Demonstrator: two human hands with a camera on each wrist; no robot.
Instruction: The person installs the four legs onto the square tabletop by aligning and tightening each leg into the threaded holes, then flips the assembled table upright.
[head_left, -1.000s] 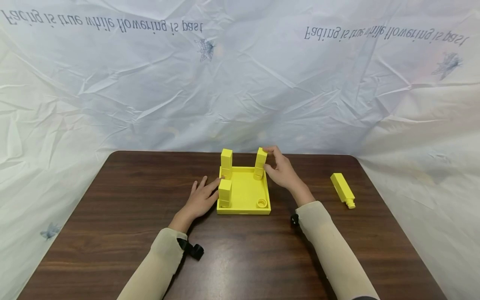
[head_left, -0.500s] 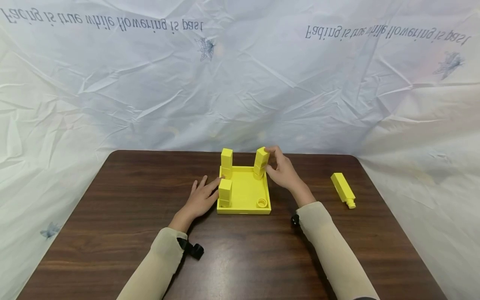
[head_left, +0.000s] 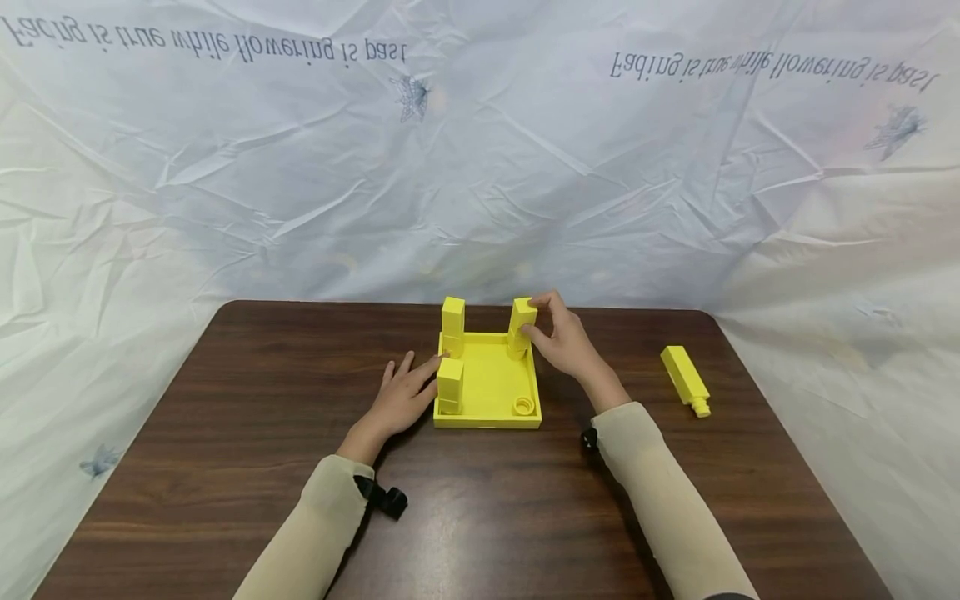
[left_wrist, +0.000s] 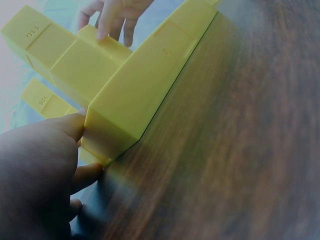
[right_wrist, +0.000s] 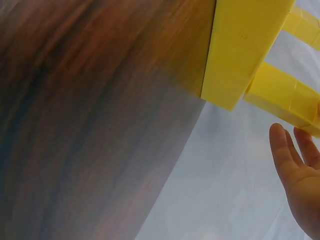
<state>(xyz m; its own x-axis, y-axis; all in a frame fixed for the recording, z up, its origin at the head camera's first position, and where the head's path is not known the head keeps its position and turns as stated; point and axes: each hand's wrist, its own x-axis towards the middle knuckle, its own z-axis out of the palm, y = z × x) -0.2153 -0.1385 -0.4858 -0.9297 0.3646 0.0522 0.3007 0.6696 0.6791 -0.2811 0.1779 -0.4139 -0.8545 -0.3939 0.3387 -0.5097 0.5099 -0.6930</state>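
Note:
A square yellow tray [head_left: 491, 379] stands on the table with upright square posts at three corners. At its far right corner, my right hand [head_left: 566, 342] pinches a yellow square post [head_left: 521, 315] between thumb and fingers. My left hand [head_left: 405, 398] lies spread at the tray's left side, its fingers touching the side wall. Close to it stand the near left post [head_left: 450, 382] and the far left post [head_left: 453, 317]. Raised numbers mark posts in the left wrist view. A round threaded socket [head_left: 523, 406] shows at the near right corner.
A loose yellow post [head_left: 684, 375] with a narrow threaded end lies on the dark wooden table [head_left: 480, 517] at the right. Behind the table hangs a wrinkled white sheet [head_left: 480, 192] with printed lettering.
The far right post has turned about its length, and its lean has changed slightly. My right thumb has shifted left across it. My left hand and the tray stay put.

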